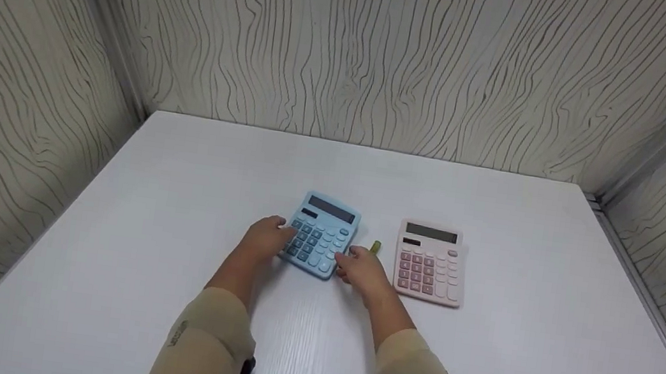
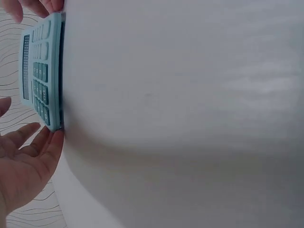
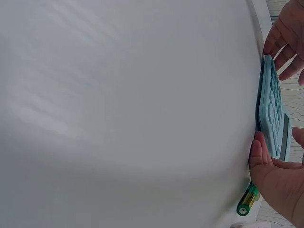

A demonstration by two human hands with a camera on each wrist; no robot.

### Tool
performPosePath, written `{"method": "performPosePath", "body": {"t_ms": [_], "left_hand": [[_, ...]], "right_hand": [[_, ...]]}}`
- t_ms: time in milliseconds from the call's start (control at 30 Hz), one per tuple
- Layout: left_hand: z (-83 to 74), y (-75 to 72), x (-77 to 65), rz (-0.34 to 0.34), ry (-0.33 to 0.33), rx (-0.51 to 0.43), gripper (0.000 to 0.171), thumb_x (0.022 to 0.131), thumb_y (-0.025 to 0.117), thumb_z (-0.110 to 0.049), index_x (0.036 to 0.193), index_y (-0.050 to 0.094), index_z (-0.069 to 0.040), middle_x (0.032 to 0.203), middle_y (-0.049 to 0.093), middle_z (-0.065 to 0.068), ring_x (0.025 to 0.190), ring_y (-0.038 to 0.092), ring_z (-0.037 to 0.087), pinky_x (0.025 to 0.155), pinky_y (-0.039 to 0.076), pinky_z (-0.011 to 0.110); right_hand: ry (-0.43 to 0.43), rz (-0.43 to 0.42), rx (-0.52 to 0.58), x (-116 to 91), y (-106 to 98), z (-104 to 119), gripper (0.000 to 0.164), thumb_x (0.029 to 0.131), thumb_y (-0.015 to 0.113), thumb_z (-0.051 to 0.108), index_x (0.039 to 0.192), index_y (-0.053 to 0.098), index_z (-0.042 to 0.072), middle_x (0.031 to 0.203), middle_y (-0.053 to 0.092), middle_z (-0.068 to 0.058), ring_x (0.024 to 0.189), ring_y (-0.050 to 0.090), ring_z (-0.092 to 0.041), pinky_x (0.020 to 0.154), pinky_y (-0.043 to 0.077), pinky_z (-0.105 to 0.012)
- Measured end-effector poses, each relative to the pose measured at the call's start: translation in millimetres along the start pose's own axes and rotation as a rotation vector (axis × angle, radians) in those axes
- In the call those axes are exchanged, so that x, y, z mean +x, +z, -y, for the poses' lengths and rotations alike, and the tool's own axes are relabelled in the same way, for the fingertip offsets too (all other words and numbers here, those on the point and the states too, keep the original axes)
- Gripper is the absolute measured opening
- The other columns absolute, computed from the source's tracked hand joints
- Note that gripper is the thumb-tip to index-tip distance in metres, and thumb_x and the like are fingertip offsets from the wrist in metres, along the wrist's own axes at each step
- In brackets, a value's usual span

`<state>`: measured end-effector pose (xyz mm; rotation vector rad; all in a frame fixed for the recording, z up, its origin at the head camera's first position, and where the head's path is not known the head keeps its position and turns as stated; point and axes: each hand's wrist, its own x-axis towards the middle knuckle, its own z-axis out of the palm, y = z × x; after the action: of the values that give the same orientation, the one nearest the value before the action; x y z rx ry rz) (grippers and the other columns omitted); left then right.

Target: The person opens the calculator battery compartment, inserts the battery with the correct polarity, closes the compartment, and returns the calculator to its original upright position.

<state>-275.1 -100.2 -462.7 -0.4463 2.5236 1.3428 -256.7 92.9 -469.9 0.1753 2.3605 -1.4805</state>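
A light blue calculator [image 1: 320,235] lies slightly turned on the white table, its keys and display facing up. At its left edge is my left hand [image 1: 266,237]; in the left wrist view the fingertips [image 2: 57,137] touch the calculator's side, while the thumb stands apart. My right hand [image 1: 362,271] touches the opposite edge with its fingers, its thumb also raised away in the right wrist view. Just beyond the right hand lies a green and gold battery [image 3: 248,198], partly hidden by that hand in the head view.
A pink calculator [image 1: 430,263] lies to the right of my right hand. The white table [image 1: 178,192] is bounded at the back by a wood-patterned panel [image 1: 350,54], with similar panels on both sides.
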Motion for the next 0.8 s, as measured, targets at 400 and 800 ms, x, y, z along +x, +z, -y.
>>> {"method": "performPosePath", "body": {"t_ms": [400, 800], "left_hand": [[1.9, 5.6, 1.4, -0.018, -0.066, -0.065, 0.051, 0.092, 0.048, -0.033, 0.134, 0.043, -0.005, 0.131, 0.047, 0.014, 0.122, 0.043, 0.03, 0.1, 0.037, 0.043], [6.7, 2.4, 2.5, -0.044, 0.008, 0.068, 0.033, 0.092, 0.041, -0.009, 0.12, 0.056, 0.0, 0.12, 0.055, 0.014, 0.113, 0.049, 0.028, 0.096, 0.04, 0.04]], "right_hand": [[0.0, 0.002, 0.0, 1.0, 0.9, 0.0, 0.044, 0.093, 0.047, 0.018, 0.132, 0.043, -0.003, 0.092, 0.061, -0.009, 0.084, 0.059, -0.018, 0.079, 0.048, -0.033], [0.013, -0.002, 0.047, 3.4, 0.1, -2.3, 0.037, 0.091, 0.049, 0.01, 0.126, 0.047, 0.0, 0.101, 0.06, -0.011, 0.084, 0.059, -0.018, 0.074, 0.05, -0.03]]}}
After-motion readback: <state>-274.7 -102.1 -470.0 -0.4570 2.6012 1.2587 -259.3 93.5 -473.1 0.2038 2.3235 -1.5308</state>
